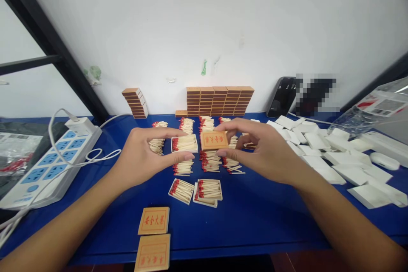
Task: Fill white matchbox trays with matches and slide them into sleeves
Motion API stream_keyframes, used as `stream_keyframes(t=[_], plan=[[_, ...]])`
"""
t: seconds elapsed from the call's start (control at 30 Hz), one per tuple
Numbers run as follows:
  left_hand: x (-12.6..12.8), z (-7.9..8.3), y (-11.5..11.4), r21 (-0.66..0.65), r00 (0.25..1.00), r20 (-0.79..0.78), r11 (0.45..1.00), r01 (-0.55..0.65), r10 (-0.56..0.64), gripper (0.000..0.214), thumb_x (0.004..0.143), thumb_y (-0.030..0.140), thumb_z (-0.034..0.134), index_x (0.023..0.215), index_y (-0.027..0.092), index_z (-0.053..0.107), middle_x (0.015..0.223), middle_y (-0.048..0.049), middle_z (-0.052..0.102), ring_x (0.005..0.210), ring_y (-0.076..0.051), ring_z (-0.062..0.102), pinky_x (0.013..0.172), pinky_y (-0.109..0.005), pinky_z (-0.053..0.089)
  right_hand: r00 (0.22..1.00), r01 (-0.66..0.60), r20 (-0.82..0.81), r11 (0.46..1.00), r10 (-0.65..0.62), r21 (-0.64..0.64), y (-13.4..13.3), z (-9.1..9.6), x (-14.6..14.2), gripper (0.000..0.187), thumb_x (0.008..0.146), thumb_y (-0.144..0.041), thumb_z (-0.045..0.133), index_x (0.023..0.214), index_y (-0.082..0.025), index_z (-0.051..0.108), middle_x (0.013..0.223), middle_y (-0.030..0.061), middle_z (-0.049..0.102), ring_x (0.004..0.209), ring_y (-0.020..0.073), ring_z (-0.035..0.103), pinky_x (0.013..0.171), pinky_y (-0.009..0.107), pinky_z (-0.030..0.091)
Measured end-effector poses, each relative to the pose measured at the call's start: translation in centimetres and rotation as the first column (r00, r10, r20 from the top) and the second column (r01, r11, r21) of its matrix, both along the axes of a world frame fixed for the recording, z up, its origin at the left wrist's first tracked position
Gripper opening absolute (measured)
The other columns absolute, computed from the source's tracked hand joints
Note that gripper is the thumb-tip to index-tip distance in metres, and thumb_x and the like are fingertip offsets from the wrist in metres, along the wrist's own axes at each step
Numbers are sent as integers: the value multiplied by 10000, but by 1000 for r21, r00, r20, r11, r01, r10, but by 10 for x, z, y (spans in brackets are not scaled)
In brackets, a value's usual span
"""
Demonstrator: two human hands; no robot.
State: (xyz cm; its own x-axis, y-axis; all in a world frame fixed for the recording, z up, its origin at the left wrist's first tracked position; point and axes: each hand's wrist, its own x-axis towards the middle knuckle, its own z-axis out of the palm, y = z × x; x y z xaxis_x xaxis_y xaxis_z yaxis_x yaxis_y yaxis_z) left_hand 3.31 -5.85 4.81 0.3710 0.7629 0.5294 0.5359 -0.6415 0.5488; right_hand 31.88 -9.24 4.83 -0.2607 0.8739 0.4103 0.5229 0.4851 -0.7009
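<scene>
Between the thumb and fingers of my left hand (145, 155) is a white matchbox tray (185, 143) filled with red-tipped matches. My right hand (255, 146) pinches an orange matchbox sleeve (214, 140) with red lettering, held just right of the tray and apart from it. Behind and below both lie rows of loose matches (210, 160) on the blue table (242, 212). Nearer me sit several filled trays, one (181, 190) tilted beside another (209, 189) that rests partly on a further tray. Two matchbox sleeves (154, 221) lie flat at the front left.
Stacked matchboxes (219, 101) form a block against the wall, with a shorter stack (135, 103) to its left. A power strip (52, 161) with white cables is at left. White empty trays (321, 168) heap at right, near a black phone (281, 97) and an earbud case (384, 161).
</scene>
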Motion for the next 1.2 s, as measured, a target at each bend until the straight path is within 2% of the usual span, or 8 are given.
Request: stream_keyframes(t=[0.17,0.33,0.57,0.73,0.83,0.93,1.0,1.2], plan=[[-24,11,1,1,989,-136,998,60,-59,401,775,571,877,1075,308,834,1091,-29,829,1029,-294,777,885,-384,635,981,148,130,989,-144,-19,-25,-8,44,382,886,-547,789,1190,-315,762,1126,67,754,765,220,662,667,390,587],[-58,-5,-15,27,970,-245,1000,9,-2,365,826,563,831,1130,364,794,1128,-13,796,992,-276,758,854,-375,622,926,297,249,955,-284,-13,-55,-41,86,377,900,-584,744,1188,-340,767,1050,67,727,676,208,610,548,367,517],[-85,-22,-41,57,955,-285,996,-64,78,360,870,584,769,1170,387,782,1118,1,811,977,-291,763,861,-399,624,860,320,397,945,-320,68,-40,-69,92,380,955,-487,689,1262,-267,718,1145,103,725,786,257,673,744,458,577],[-98,-39,-50,77,940,-320,992,-98,118,357,883,582,759,1178,383,777,1161,-12,795,1024,-292,757,943,-433,612,879,305,289,913,-380,273,-74,-50,38,270,1007,-394,637,1256,-325,714,1218,110,724,1030,337,716,931,534,581],[-102,-51,-50,35,937,-334,995,-93,99,400,896,583,745,1235,371,767,1217,-39,771,1081,-295,739,973,-428,606,963,47,247,973,-104,227,-103,-43,-20,280,981,-443,698,1237,-332,704,1146,85,755,971,283,738,811,415,638],[-101,-55,-51,20,933,-346,995,-103,103,434,908,580,733,1292,377,747,1274,-40,747,1161,-302,711,1046,-438,572,958,-127,282,961,54,247,-113,-56,-75,470,920,-550,750,1239,-210,693,1139,117,764,999,303,731,853,435,639],[-99,-53,-58,44,938,-316,990,-138,144,429,915,565,727,1303,379,738,1299,-35,731,1188,-304,696,1076,-442,551,951,-149,303,950,61,276,-111,-70,-101,549,827,-608,817,1122,-160,703,1040,119,758,891,308,718,735,450,636],[-99,-49,-105,77,964,-231,990,-115,130,282,902,455,766,1163,349,766,1139,-32,749,992,-251,732,838,-335,622,943,-122,327,978,61,171,-103,-87,-124,518,714,-448,938,1028,-153,651,1042,108,725,886,298,689,716,446,602]])
